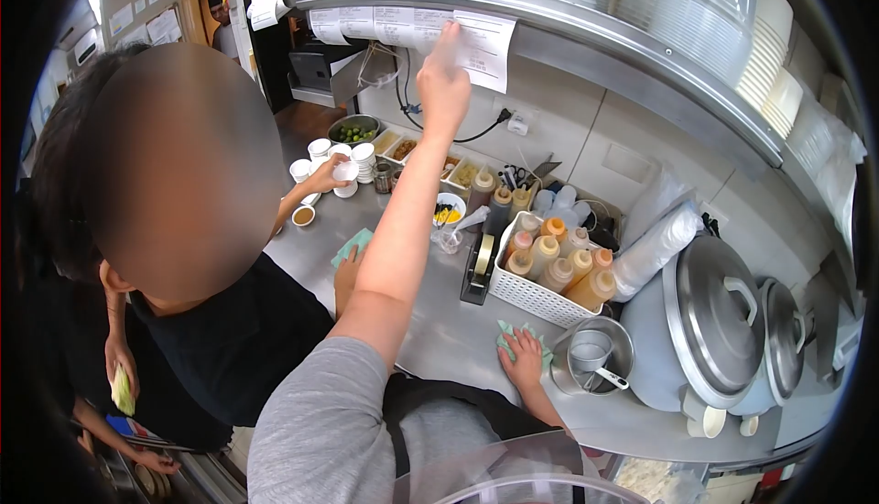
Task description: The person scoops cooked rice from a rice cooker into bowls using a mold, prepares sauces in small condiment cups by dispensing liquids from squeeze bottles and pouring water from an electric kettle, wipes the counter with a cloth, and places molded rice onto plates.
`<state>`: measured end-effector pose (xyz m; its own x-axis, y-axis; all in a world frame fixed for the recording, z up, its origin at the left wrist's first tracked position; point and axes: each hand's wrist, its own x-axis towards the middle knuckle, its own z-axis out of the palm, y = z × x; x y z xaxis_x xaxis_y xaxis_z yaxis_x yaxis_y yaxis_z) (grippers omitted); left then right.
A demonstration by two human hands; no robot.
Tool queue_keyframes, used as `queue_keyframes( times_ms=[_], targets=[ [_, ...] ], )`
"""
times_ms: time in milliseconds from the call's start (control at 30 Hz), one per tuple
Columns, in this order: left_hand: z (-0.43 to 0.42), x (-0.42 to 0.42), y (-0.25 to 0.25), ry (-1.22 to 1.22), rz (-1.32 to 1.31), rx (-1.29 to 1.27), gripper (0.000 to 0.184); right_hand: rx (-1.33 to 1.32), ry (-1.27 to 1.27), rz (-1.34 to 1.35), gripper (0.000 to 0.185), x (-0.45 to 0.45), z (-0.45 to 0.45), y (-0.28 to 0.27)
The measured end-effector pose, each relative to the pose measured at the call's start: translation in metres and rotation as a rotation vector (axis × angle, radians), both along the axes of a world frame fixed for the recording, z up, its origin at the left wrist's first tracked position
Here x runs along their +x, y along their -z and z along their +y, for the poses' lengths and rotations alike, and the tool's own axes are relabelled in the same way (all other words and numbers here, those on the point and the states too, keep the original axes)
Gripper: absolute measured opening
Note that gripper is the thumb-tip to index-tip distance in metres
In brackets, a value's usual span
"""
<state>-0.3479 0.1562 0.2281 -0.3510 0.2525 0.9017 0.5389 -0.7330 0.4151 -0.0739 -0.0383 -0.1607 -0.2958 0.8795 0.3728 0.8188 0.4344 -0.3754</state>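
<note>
My left hand (444, 87) is raised to the rail under the shelf. Its fingertip reaches the left edge of a printed order slip (485, 51); one finger points up, the others are partly curled and blurred, and no grip on the paper shows. Several more paper slips (371, 26) hang left of it. Down on the steel counter (430, 321), my right hand (523, 357) lies with fingers spread over a green cloth (505, 332). Just right of that hand stands a metal pot (568, 378) with a handled strainer or small pan (593, 356) inside.
At left, a co-worker (211, 321) in black holds a white cup (345, 174); another hand (346, 275) rests near a second green cloth (355, 246). A white basket of squeeze bottles (540, 298), a tape dispenser (477, 270) and large lidded cookers (714, 321) stand on the counter.
</note>
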Motion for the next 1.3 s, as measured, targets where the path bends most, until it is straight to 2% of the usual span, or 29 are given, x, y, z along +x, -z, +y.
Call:
queue_keyframes(
  times_ms=[133, 233, 367, 467, 700, 867, 933, 967, 1067, 1200, 1300],
  targets=[
    [0.008, -0.006, 0.005, -0.054, 0.001, 0.081, 0.056, 0.005, -0.002, 0.008, 0.036, 0.000, 0.001, 0.001],
    [-0.007, -0.003, 0.018, 0.201, -0.319, -0.009, 0.047, 0.010, 0.000, 0.004, 0.036, 0.000, 0.001, 0.001],
    [-0.015, -0.004, 0.034, 0.153, -0.269, -0.096, 0.037, 0.007, 0.007, 0.003, 0.036, 0.001, 0.000, 0.003],
    [-0.013, -0.005, 0.036, 0.151, -0.276, -0.138, 0.038, 0.015, 0.000, 0.006, 0.036, 0.001, 0.000, 0.003],
    [-0.007, -0.002, 0.002, 0.167, -0.212, -0.104, 0.037, 0.017, 0.001, -0.002, 0.037, 0.001, 0.000, 0.003],
    [-0.002, -0.005, -0.004, 0.219, -0.256, -0.079, 0.037, 0.007, 0.006, -0.004, 0.036, 0.001, 0.001, 0.003],
    [-0.009, -0.006, 0.005, 0.354, -0.354, -0.117, 0.036, -0.003, 0.008, 0.008, 0.036, 0.001, 0.001, 0.003],
    [-0.009, -0.007, 0.012, 0.163, -0.272, -0.049, 0.035, -0.003, 0.010, 0.009, 0.036, 0.001, 0.001, 0.003],
    [-0.025, -0.002, 0.035, 0.113, -0.328, -0.069, 0.031, -0.007, 0.008, 0.009, 0.036, 0.001, 0.000, 0.002],
    [-0.049, 0.040, 0.085, 0.278, -0.335, -0.231, 0.023, -0.023, 0.009, 0.002, 0.037, 0.000, 0.001, 0.002],
    [-0.081, 0.107, 0.122, 0.480, -0.125, -0.333, 0.017, -0.033, 0.031, -0.057, 0.040, -0.003, 0.002, 0.001]
  ],
)
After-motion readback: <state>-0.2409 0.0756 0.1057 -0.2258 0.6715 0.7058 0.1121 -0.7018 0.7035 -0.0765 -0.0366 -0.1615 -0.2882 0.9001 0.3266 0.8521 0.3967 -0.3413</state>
